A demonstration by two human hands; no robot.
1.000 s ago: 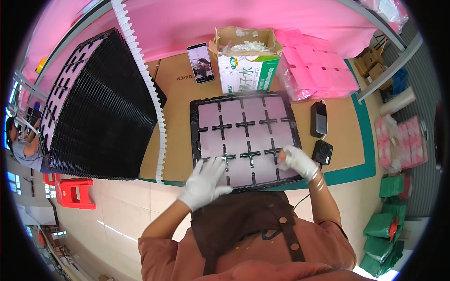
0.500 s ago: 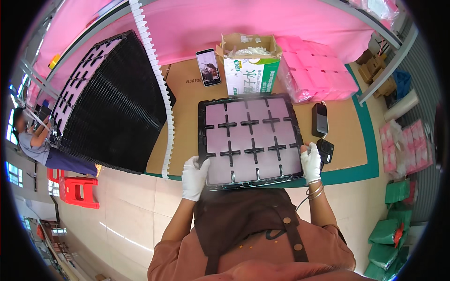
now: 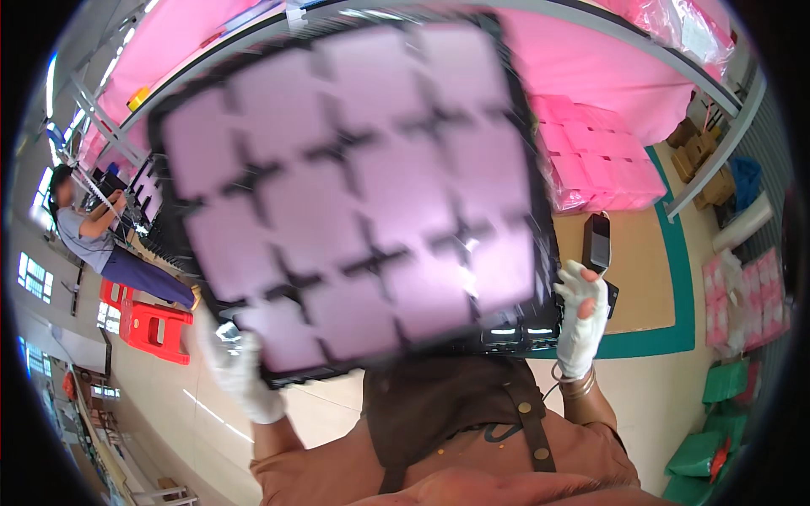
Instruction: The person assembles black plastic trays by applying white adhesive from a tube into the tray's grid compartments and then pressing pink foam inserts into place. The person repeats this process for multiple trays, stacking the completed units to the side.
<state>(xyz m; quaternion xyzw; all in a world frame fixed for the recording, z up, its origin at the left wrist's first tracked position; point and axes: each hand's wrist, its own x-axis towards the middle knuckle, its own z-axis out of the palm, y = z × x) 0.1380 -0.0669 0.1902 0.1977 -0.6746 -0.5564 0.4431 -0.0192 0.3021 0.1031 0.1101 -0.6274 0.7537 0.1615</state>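
Left hand [image 3: 242, 371] gripping black tray [image 3: 542, 221], right hand [image 3: 584, 325] half open

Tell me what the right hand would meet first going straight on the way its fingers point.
Likely the stacked pink packages, though depth is unclear: the right hand might brush the edge of the blurred tray beside it first.
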